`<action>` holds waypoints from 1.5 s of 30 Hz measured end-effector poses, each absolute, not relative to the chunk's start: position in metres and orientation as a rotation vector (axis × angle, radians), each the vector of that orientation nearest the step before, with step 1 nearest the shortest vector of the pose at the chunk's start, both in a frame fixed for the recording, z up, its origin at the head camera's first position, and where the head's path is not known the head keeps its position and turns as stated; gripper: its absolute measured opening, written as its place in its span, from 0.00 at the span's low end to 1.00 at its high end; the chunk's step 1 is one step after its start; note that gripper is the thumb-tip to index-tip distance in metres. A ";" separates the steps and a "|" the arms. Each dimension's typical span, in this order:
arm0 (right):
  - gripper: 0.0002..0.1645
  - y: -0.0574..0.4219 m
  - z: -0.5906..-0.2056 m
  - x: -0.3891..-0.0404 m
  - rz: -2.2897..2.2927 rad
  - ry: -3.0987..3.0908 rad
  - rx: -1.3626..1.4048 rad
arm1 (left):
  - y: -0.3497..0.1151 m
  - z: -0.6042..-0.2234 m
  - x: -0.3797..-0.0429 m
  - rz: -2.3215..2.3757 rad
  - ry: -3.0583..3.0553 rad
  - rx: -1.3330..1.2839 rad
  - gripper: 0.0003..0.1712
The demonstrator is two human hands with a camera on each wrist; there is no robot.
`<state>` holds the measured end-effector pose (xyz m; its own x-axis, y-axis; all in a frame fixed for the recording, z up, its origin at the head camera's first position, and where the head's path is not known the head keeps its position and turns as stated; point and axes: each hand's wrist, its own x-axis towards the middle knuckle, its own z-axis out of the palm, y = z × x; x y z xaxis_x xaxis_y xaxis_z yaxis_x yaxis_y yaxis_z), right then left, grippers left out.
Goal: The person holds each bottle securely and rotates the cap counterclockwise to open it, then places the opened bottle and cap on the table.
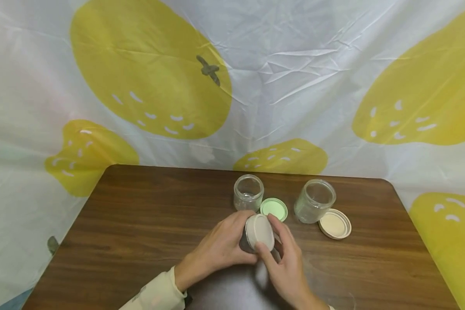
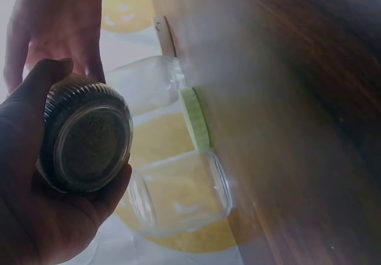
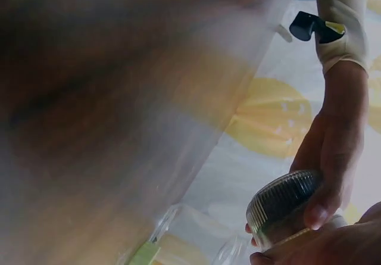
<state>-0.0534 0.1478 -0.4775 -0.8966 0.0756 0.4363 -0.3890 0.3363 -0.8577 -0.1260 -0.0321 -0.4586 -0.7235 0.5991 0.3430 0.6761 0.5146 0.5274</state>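
Above the middle of the table a small ribbed glass jar [image 1: 246, 243] with dark contents is held tilted between both hands. My left hand [image 1: 221, 241] wraps round its body, thumb and fingers on opposite sides. On its mouth sits a pale whitish lid [image 1: 262, 230]. The right hand [image 1: 288, 262] grips that lid by its edge, with thumb and fingers curled round it. In the left wrist view the round jar base [image 2: 95, 140] faces the camera. The ribbed side of the jar [image 3: 286, 202] shows in the right wrist view.
Behind the hands stand two clear glass jars, a left one [image 1: 249, 193] and a right one [image 1: 314, 202], both without lids. A green lid [image 1: 274, 209] lies between them. A cream lid [image 1: 335, 224] rests by the right jar on the wooden table [image 1: 147, 215]. A patterned cloth [image 1: 294, 86] hangs behind.
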 end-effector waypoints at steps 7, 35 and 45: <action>0.41 0.159 -0.457 -0.063 1.156 -2.477 0.284 | -0.029 -0.454 -0.125 -0.986 -2.580 -1.098 0.49; 0.30 0.161 -0.426 -0.080 0.648 -2.795 0.103 | -0.021 -0.446 -0.123 -0.824 -2.518 -1.088 0.50; 0.27 0.168 -0.433 -0.083 0.725 -2.716 0.187 | -0.021 -0.443 -0.123 -0.785 -2.502 -1.122 0.53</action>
